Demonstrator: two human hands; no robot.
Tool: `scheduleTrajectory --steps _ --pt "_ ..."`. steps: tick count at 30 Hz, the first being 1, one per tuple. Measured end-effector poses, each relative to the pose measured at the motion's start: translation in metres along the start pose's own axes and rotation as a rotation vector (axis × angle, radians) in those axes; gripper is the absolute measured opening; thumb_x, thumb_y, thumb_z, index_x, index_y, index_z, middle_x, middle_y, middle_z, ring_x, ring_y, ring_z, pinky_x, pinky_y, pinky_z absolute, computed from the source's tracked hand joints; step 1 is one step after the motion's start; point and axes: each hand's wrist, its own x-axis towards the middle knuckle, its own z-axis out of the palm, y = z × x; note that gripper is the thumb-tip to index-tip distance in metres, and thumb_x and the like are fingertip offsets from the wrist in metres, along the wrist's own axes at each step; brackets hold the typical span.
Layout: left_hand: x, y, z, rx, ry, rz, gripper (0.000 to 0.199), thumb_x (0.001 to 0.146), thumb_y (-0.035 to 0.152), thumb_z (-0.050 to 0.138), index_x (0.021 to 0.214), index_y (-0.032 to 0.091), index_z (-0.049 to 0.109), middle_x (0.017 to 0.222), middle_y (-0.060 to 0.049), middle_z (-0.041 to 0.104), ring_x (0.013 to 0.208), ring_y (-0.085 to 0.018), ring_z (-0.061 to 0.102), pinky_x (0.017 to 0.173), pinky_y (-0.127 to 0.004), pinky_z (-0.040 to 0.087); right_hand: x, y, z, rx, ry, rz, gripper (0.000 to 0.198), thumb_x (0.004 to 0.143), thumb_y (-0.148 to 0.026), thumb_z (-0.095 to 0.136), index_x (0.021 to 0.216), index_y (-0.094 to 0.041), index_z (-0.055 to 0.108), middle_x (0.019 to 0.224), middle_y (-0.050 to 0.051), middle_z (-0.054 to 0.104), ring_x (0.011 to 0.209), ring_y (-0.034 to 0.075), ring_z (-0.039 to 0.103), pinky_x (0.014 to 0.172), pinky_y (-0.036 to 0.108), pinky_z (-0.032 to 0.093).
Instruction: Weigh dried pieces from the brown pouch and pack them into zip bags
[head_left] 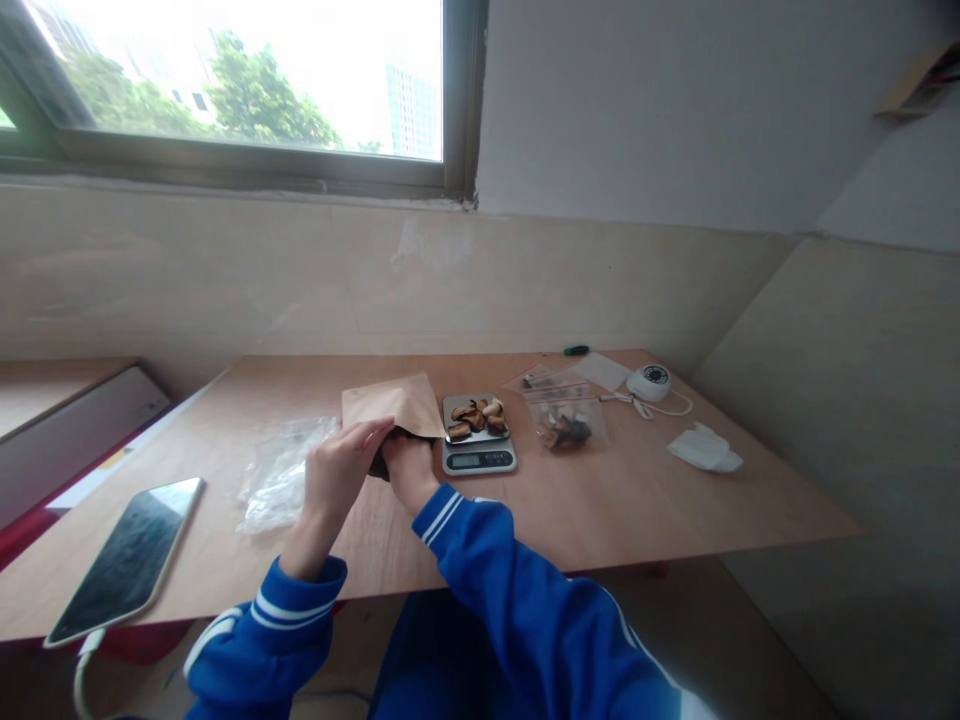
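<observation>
A brown paper bag [394, 402] lies tilted on the table, its dark mouth facing me. My left hand [341, 468] is closed on the left edge of that mouth. Inside the opening is my right hand [409, 465], bare to the wrist; the bag hides its fingers, so what they hold does not show. Just right of the bag stands a small digital kitchen scale [480, 462]. Pieces of dried mushroom [476, 415], brown and cream, rest on its metal plate. The digits on its display are too small to read.
Crumpled clear plastic [281, 475] lies left of the bag, and a charging phone [127, 560] near the front left edge. Right of the scale are zip bags of dried pieces [564, 425], a white round camera-like device [649, 382] with cable, and a crumpled white tissue [705, 448].
</observation>
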Motion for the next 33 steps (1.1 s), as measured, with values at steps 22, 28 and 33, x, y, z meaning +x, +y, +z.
scheduleTrajectory --steps 22,28,33 --pt "-0.003 -0.019 -0.008 0.048 -0.009 -0.172 0.023 0.089 0.035 0.054 0.098 0.028 0.074 0.085 0.000 0.075 0.073 -0.017 0.068 0.058 -0.024 0.040 -0.100 0.122 -0.017 0.028 0.404 0.095 0.018 0.095 -0.025 0.048 0.090 -0.019 0.065 0.086 0.006 0.065 0.082 0.021 0.059 0.075 0.033 0.038" --pt "-0.010 -0.019 -0.005 0.025 -0.034 -0.160 0.023 0.088 0.036 0.054 0.097 0.030 0.074 0.092 0.002 0.075 0.077 -0.017 0.069 0.058 -0.023 0.041 -0.080 0.149 0.000 -0.212 0.253 0.101 0.018 0.093 -0.021 0.051 0.087 -0.019 0.067 0.089 0.010 0.064 0.083 0.023 0.055 0.076 0.035 0.039" --pt "-0.011 -0.026 -0.007 0.035 -0.013 -0.139 0.023 0.089 0.037 0.055 0.097 0.028 0.074 0.087 0.001 0.075 0.074 -0.017 0.068 0.057 -0.023 0.041 -0.079 0.147 0.008 -0.183 0.230 0.095 0.025 0.091 -0.016 0.047 0.109 -0.018 0.065 0.097 0.013 0.062 0.089 0.026 0.053 0.079 0.038 0.039"
